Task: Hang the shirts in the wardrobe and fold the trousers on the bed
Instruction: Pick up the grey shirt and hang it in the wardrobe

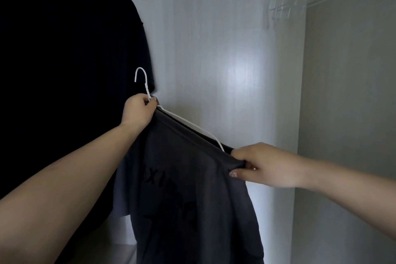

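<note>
A dark grey shirt (pixel 184 188) with black lettering hangs on a white wire hanger (pixel 143 79) in front of me, inside the wardrobe. My left hand (pixel 138 111) grips the hanger at its neck, just below the hook, which points up and is free of any rail. My right hand (pixel 265 165) pinches the shirt's right shoulder where the hanger's arm ends. The hanger tilts down to the right. A black shirt (pixel 70 66) hangs on its own white hanger at the upper left.
The wardrobe's pale back wall (pixel 225 49) fills the middle. Its right side panel (pixel 347 113) stands close to my right arm. Several empty white hangers (pixel 285 6) hang blurred at the upper right. The rail is out of view.
</note>
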`<state>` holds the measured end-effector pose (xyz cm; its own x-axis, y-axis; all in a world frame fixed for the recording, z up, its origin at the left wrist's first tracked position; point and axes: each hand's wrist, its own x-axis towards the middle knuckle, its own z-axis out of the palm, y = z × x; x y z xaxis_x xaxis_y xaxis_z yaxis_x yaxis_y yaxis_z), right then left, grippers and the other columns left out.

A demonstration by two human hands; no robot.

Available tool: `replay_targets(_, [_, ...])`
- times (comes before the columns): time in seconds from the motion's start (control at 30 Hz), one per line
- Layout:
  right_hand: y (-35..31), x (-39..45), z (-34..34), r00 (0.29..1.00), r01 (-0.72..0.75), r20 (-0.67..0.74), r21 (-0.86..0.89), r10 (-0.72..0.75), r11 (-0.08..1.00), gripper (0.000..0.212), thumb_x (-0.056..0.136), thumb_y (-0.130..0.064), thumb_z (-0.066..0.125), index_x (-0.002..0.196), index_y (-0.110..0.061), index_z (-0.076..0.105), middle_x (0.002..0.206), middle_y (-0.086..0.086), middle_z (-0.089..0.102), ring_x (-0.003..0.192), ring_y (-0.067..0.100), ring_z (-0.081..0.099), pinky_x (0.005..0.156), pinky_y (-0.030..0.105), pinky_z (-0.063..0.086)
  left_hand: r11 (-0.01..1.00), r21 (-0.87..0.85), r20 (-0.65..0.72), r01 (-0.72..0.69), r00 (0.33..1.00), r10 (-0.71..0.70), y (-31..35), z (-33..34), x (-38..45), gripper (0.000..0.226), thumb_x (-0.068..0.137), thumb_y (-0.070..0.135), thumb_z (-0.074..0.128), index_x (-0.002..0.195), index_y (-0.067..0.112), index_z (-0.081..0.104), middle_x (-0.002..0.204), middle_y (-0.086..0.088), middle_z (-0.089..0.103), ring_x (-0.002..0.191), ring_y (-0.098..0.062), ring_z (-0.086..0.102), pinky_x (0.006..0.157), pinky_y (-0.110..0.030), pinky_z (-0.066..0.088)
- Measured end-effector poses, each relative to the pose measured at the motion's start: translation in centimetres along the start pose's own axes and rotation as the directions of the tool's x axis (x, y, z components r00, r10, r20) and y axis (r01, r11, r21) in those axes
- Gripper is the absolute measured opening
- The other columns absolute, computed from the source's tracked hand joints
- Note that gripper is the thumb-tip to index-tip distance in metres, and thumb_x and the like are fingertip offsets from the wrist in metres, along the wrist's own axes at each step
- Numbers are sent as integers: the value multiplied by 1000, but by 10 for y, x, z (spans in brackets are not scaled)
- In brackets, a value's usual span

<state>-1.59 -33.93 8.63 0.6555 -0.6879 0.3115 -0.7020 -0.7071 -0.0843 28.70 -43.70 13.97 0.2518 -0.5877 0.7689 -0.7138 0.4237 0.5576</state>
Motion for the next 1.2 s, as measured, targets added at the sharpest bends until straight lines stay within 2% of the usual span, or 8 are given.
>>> replay_targets(0.13, [0,0,-11,999,10,-38,-71,-13,997,25,92,-41,54,72,-29,46,72,-10,54,72,8,55,62,19,40,992,96,45,-83,996,79,-1,1,-7,33,93,20,55,68,-2,59,62,-12,55,63,-25,51,59,-33,34])
replay_targets(0.23, [-4,3,-14,993,17,-114,-80,-26,997,28,91,-42,54,70,-25,46,73,-6,56,72,11,55,64,23,41,981,132,72,-141,989,133,7,5,-14,31,92,25,56,66,9,58,69,-2,56,69,-20,52,63,-32,40])
replay_targets(0.4, [-4,16,-11,965,-10,-259,-158,-32,987,27,87,-40,58,74,-21,43,76,-12,45,70,11,46,63,30,36,969,109,130,-220,970,205,31,14,-31,39,91,28,58,54,27,45,58,10,46,57,-8,45,52,-27,28])
replay_targets(0.57, [3,23,-5,927,-96,-368,-63,66,993,32,85,-31,64,74,-34,34,70,-15,44,62,2,44,58,25,30,961,18,185,-276,945,269,54,19,-41,33,91,32,55,69,8,63,63,0,58,61,-14,52,55,-26,37])
replay_targets(0.67, [8,20,-2,899,-121,-419,40,126,992,18,89,-29,60,96,-32,44,69,-14,54,61,2,49,58,23,33,944,10,196,-330,926,322,59,19,-40,37,91,36,56,76,3,63,77,-7,63,72,-18,57,65,-31,44])
replay_targets(0.8, [13,9,-7,886,-121,-443,58,135,991,14,94,-26,53,104,-27,63,92,-14,69,85,8,62,77,27,46,919,-16,214,-393,897,388,52,12,-38,33,87,48,56,85,18,67,90,8,63,85,-7,55,72,-17,41])
replay_targets(1.0, [35,-16,-20,824,-73,-561,45,86,996,10,94,-20,56,96,-24,65,88,-13,65,84,5,60,76,14,42,921,57,261,-386,896,359,18,-11,-26,35,81,56,59,86,23,70,86,11,64,85,-9,59,75,-27,47])
replay_targets(1.2, [51,-18,-27,807,-112,-587,-51,60,992,16,93,-23,55,104,-21,66,93,-5,61,89,13,59,80,31,47,925,60,452,-376,836,311,15,-18,-26,31,81,48,66,103,31,54,94,17,58,80,0,55,69,-14,41])
